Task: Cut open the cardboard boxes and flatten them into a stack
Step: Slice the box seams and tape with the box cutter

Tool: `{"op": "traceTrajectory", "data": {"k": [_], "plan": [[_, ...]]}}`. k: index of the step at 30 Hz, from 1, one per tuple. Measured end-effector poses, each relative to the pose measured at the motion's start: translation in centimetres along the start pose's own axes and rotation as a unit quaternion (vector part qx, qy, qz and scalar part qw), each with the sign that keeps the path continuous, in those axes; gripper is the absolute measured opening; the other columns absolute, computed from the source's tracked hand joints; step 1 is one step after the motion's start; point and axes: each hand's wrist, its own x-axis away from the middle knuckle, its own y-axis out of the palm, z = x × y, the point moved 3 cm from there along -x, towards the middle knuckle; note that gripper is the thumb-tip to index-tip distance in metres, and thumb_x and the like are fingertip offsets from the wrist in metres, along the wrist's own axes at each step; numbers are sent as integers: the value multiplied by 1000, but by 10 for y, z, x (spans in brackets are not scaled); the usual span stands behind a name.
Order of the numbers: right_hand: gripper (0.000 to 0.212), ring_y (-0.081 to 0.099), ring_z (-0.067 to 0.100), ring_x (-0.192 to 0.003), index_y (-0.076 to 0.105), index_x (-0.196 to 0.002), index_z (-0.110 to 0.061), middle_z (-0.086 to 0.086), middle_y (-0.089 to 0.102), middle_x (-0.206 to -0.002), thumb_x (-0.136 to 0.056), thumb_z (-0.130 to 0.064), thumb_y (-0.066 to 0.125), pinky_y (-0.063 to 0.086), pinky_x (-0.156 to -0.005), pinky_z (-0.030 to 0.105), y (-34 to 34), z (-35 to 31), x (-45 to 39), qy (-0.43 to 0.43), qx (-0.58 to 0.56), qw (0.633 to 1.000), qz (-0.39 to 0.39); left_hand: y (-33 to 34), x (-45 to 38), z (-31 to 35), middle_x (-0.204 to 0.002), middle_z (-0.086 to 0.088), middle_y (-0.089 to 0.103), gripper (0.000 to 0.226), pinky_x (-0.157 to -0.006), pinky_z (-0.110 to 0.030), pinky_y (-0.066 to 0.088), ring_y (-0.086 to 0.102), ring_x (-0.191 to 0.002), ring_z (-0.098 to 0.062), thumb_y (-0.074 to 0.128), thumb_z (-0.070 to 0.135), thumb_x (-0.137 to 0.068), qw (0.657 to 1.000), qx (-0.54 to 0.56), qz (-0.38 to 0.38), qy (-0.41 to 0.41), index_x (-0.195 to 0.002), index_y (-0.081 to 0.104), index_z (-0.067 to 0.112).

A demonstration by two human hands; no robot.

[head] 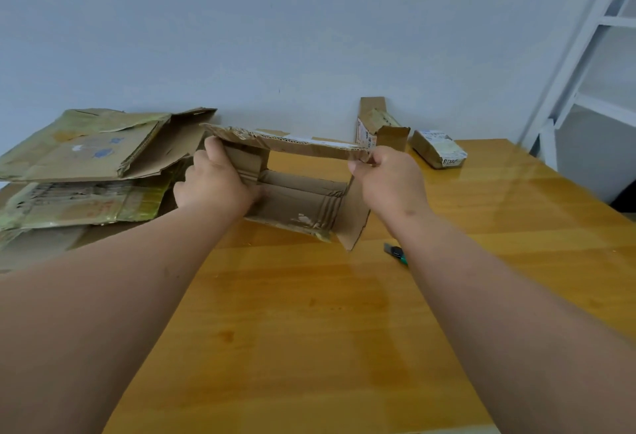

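Both forearms are reaching over the surface (309, 313); we are gripping the opened box (299, 192) mid-surface, left hand (215, 180) and right hand (389, 175) each curling round an end. We are judging its torn top edge likely to rip under uneven pulling, and the cutter (397, 253) beside our right forearm risks being knocked.

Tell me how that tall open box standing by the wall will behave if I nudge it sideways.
The tall open box stands upright on a narrow base, so it would probably tip rather than slide. It looks empty with loose flaps, so likely light. The table looks glossy, so a low push might instead make it skid.

Opened box (296, 189) between both hands
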Motion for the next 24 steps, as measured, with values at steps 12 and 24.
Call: {"op": "traceTrajectory", "data": {"k": [12,24], "plan": [[19,53,17,-82,65,-106,-11,-2,61,-91,-99,-27,58,50,-84,43,-15,14,-10,81,-85,993,11,-28,-5,-17,-132,-11,55,64,-82,-39,46,56,-108,-37,46,9,-92,973,122,-72,182,-150,31,33],[27,72,31,-93,62,-110,-12,15,69,-112,-98,-2,40,58,-75,43,-11,57,34,331,-358,867,-101,-11,46,-47,-161,7,17,56,-115,-31,26,27,-143,-15,39,10,-100,904,-105,-347,226,-150,32,36]]}}
